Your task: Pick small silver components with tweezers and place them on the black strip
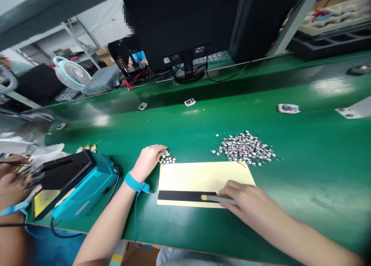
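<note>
My left hand (149,159), with a blue wrist strap (133,181), rests at a small cluster of tiny white-and-dark parts (167,157). Its fingertips are drawn together at the cluster's edge; whatever they pinch is too small to make out. In my right hand (239,196) is a slim grey tool with a yellow tip (217,198), held over a black strip (182,195). That strip lies along the near side of a pale yellow sheet (203,175). Beyond the sheet's far right corner spreads a larger heap of the same small parts (246,148).
A blue and black bench device (84,192) stands to my left, with a co-worker's hands (14,177) behind it. Small white-cased boards (289,108) are spaced across the green bench (313,154). A monitor (185,26) and a fan (74,73) stand at the back.
</note>
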`<action>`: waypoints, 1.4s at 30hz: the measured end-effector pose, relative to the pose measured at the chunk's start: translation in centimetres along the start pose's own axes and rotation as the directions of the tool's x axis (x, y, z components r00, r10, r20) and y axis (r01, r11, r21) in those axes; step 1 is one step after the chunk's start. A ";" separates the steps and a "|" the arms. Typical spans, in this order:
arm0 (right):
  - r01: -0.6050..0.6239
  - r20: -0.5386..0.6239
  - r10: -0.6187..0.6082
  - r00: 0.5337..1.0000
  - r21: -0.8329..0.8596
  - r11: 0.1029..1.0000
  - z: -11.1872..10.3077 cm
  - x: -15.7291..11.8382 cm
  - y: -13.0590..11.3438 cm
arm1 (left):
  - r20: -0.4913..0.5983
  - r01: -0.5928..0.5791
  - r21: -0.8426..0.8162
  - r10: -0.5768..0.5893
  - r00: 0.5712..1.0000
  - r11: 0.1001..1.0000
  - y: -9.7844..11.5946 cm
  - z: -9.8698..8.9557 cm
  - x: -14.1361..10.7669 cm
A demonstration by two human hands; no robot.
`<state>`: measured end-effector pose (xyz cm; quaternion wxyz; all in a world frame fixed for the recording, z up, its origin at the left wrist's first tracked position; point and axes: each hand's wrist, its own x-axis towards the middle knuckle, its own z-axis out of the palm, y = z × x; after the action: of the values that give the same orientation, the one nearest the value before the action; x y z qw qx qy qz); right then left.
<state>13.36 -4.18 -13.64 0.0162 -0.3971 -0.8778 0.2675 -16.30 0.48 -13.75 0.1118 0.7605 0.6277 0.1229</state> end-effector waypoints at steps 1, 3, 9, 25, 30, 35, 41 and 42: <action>-0.001 0.035 0.003 0.999 -0.045 0.999 0.4 0.0 -0.4 | -0.001 0.003 -0.017 -0.003 1.000 1.000 0.0 0.0 0.0; -0.009 0.088 0.021 0.996 -0.132 0.991 0.9 0.0 -1.0 | -0.009 0.001 -0.068 -0.002 1.000 0.998 -0.2 -0.1 0.0; 0.006 0.132 0.026 0.991 -0.243 0.970 1.0 0.0 -1.4 | -0.114 -0.043 -0.303 0.009 0.993 0.952 -0.1 -0.9 -0.3; 0.006 0.081 0.008 0.997 -0.174 0.985 1.0 0.2 -1.6 | -0.002 -0.117 -0.743 0.173 0.985 0.659 10.0 6.4 -1.0; -0.003 0.024 0.001 1.000 0.082 0.997 1.1 1.0 -0.7 | -0.054 -0.123 -0.735 0.123 0.991 0.667 9.9 6.2 -1.3; -0.031 -0.044 0.058 0.997 0.462 0.886 0.6 2.2 1.1 | -0.111 -0.133 -0.769 0.074 0.991 0.625 10.0 6.0 -1.9; 0.006 -0.125 0.167 0.978 0.817 0.576 0.2 2.9 1.8 | -0.285 -0.301 -0.653 0.143 0.948 0.695 10.4 5.8 -2.4; 0.015 -0.123 0.170 0.978 0.848 0.529 0.2 3.0 1.6 | -0.305 -0.322 -0.629 0.157 0.939 0.708 10.5 5.7 -2.4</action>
<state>12.33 -1.29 -15.17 0.2778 -0.4020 -0.6144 0.6194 -5.13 -3.97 -15.85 0.2875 0.7249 0.4449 0.4404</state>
